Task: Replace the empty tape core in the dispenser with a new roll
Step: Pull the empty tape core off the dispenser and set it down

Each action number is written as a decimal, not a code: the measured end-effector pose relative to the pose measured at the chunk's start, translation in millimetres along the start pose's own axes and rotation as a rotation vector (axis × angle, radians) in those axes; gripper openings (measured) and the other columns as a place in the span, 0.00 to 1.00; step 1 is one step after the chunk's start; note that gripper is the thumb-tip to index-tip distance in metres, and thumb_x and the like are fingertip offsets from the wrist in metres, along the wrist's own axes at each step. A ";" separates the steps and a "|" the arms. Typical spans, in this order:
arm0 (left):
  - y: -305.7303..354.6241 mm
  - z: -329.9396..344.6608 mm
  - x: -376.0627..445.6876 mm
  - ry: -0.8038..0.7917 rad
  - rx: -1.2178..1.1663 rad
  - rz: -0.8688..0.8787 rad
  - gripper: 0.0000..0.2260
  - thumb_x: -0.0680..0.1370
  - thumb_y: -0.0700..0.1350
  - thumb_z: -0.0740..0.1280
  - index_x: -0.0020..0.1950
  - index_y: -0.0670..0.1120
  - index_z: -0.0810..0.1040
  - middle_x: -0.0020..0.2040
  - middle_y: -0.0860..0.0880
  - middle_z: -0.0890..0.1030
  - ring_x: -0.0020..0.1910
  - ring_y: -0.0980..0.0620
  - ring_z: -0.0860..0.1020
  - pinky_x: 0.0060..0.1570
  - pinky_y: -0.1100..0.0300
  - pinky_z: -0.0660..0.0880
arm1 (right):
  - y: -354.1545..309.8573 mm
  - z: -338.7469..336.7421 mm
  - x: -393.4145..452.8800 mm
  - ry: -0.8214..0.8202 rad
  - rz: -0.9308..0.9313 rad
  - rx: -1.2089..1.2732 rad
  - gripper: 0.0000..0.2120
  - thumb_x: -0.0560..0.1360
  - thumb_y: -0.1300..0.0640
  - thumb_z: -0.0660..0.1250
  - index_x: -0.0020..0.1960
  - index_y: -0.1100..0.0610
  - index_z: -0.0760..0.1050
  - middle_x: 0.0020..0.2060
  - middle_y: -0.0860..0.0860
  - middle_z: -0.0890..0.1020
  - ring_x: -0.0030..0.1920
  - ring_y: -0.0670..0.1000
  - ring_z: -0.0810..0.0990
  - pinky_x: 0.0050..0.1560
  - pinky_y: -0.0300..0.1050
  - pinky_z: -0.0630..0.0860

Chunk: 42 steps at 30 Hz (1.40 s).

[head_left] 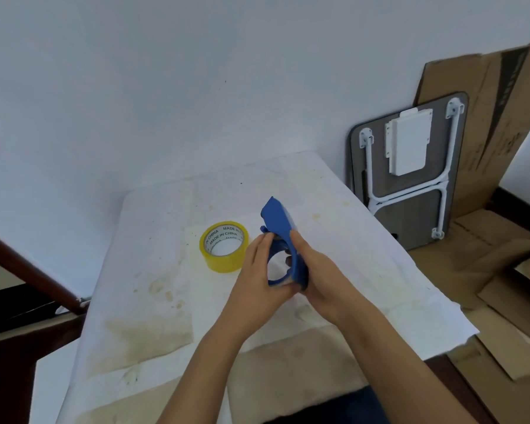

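A blue plastic tape dispenser (pixel 278 220) is held upright above the table, its flat blade end pointing up and away. My left hand (pixel 259 278) grips its left side and lower ring. My right hand (pixel 317 275) wraps its right side, fingertips reaching into the ring. Inside the ring I cannot tell whether a core sits there. A yellow tape roll (pixel 224 246) printed "MADE IN CHINA" lies flat on the table just left of my left hand, untouched.
The table (pixel 364 255) is covered by a stained white sheet. A folded lap table (pixel 407 172) and flattened cardboard (pixel 487 133) lean against the wall at right. A dark wooden rail (pixel 31 270) runs along the left.
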State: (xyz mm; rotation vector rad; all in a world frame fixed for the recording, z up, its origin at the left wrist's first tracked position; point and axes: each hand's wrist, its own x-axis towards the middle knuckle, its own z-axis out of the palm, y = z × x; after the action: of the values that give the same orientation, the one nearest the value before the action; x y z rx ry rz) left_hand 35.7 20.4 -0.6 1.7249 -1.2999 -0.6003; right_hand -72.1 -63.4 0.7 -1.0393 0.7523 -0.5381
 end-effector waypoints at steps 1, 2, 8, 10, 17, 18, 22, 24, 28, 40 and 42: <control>-1.2 0.7 0.1 -0.006 0.017 0.008 0.37 0.71 0.48 0.76 0.76 0.52 0.63 0.73 0.54 0.67 0.71 0.57 0.70 0.67 0.53 0.73 | -1.6 2.6 -1.2 0.032 0.025 -0.060 0.29 0.68 0.34 0.68 0.61 0.53 0.78 0.50 0.50 0.83 0.45 0.46 0.80 0.44 0.40 0.76; -2.6 1.3 -0.2 -0.010 0.046 0.020 0.37 0.72 0.46 0.76 0.76 0.51 0.62 0.74 0.54 0.66 0.71 0.57 0.69 0.67 0.55 0.74 | -1.6 3.2 -0.9 0.062 0.040 -0.116 0.33 0.67 0.34 0.69 0.62 0.56 0.75 0.48 0.51 0.80 0.44 0.48 0.78 0.44 0.41 0.75; -8.8 -2.3 -5.8 -0.005 0.175 0.041 0.39 0.73 0.41 0.75 0.77 0.57 0.58 0.73 0.53 0.59 0.63 0.62 0.66 0.52 0.85 0.64 | 0.3 -0.7 0.0 0.122 -0.004 -0.187 0.26 0.73 0.43 0.69 0.65 0.54 0.68 0.56 0.53 0.80 0.54 0.55 0.84 0.56 0.51 0.80; -12.2 -7.5 -7.6 -0.008 0.171 0.045 0.40 0.73 0.41 0.75 0.78 0.59 0.57 0.71 0.53 0.61 0.60 0.66 0.66 0.51 0.84 0.66 | -0.4 -5.8 0.4 0.084 0.002 -0.190 0.25 0.74 0.45 0.70 0.65 0.54 0.69 0.56 0.53 0.82 0.53 0.53 0.84 0.58 0.51 0.80; -19.9 -27.0 -7.9 -0.074 0.217 0.084 0.44 0.72 0.40 0.76 0.79 0.57 0.54 0.70 0.57 0.61 0.61 0.83 0.58 0.51 0.85 0.64 | -12.9 -20.3 -1.6 -0.021 0.050 -0.185 0.22 0.71 0.49 0.73 0.62 0.53 0.70 0.54 0.54 0.84 0.52 0.54 0.85 0.46 0.42 0.82; -20.4 -29.8 -7.4 -0.084 0.215 0.085 0.44 0.72 0.40 0.76 0.79 0.58 0.54 0.71 0.58 0.61 0.62 0.81 0.58 0.51 0.85 0.64 | -14.0 -20.2 -1.9 -0.022 0.048 -0.191 0.23 0.71 0.47 0.72 0.62 0.53 0.70 0.53 0.54 0.84 0.50 0.54 0.85 0.46 0.42 0.82; -21.6 -37.8 -7.1 -0.121 0.202 0.086 0.43 0.71 0.38 0.76 0.76 0.62 0.56 0.72 0.57 0.62 0.68 0.67 0.63 0.54 0.82 0.65 | -16.6 -17.2 -2.5 0.020 0.053 -0.226 0.33 0.64 0.36 0.71 0.60 0.56 0.72 0.53 0.55 0.82 0.51 0.54 0.84 0.48 0.45 0.83; -21.5 -40.3 -7.0 -0.136 0.218 0.100 0.44 0.71 0.36 0.76 0.75 0.64 0.56 0.73 0.57 0.61 0.70 0.61 0.63 0.54 0.82 0.65 | -18.0 -16.3 -2.4 0.023 0.057 -0.255 0.36 0.63 0.33 0.71 0.60 0.57 0.72 0.56 0.57 0.81 0.56 0.57 0.83 0.54 0.50 0.82; -23.5 -40.6 -5.0 -0.127 0.277 0.111 0.48 0.70 0.33 0.74 0.71 0.72 0.52 0.76 0.55 0.56 0.68 0.58 0.65 0.50 0.81 0.68 | -22.1 -10.3 -6.2 0.018 0.052 -0.218 0.28 0.70 0.42 0.71 0.61 0.58 0.70 0.52 0.55 0.80 0.49 0.54 0.82 0.55 0.53 0.82; -7.9 -23.3 -13.9 0.125 0.238 0.008 0.40 0.71 0.54 0.76 0.78 0.56 0.58 0.70 0.53 0.64 0.59 0.63 0.68 0.51 0.77 0.67 | -12.1 -1.7 -7.0 0.115 -0.095 -0.226 0.23 0.69 0.44 0.73 0.61 0.47 0.72 0.54 0.52 0.82 0.52 0.54 0.83 0.54 0.52 0.82; -7.7 -25.4 -16.7 0.174 0.240 0.015 0.37 0.71 0.58 0.74 0.75 0.56 0.60 0.70 0.55 0.65 0.59 0.65 0.67 0.50 0.77 0.67 | -10.4 -0.2 -5.9 0.190 -0.106 -0.222 0.25 0.69 0.44 0.74 0.62 0.49 0.71 0.55 0.51 0.81 0.53 0.53 0.82 0.52 0.51 0.82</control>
State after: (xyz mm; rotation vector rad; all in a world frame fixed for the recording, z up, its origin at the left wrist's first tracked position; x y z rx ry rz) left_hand 54.0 45.4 3.7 1.9131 -1.3008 -0.2859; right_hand -76.5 -63.6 11.8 -1.2510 0.9441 -0.6620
